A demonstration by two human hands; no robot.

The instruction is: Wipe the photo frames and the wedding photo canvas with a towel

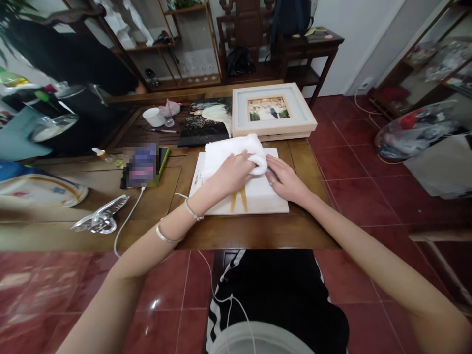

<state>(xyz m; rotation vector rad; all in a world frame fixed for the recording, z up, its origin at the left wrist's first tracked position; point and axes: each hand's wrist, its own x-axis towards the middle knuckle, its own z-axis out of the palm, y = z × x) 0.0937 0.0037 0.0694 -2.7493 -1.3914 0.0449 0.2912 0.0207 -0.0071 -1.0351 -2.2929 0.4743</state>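
Observation:
A folded white cloth (230,150) lies on a flat white board (265,199) with a gold design and small dark print at its left edge. My left hand (238,172) presses on the cloth, its fingers curled into it; part of the cloth bunches beside the fingertips. My right hand (289,183) rests along the board's right edge, its fingers stretched forward close to the cloth and a ring on one finger. Bracelets circle my left wrist and forearm.
Behind the board lie a pale framed picture (300,110) and a dark photo panel (206,123). Left are a phone (142,167) on a white cable, a silver clip-like object (101,216), a dropper bottle (108,157) and a white cup (154,117). A person's dark sleeve shows behind.

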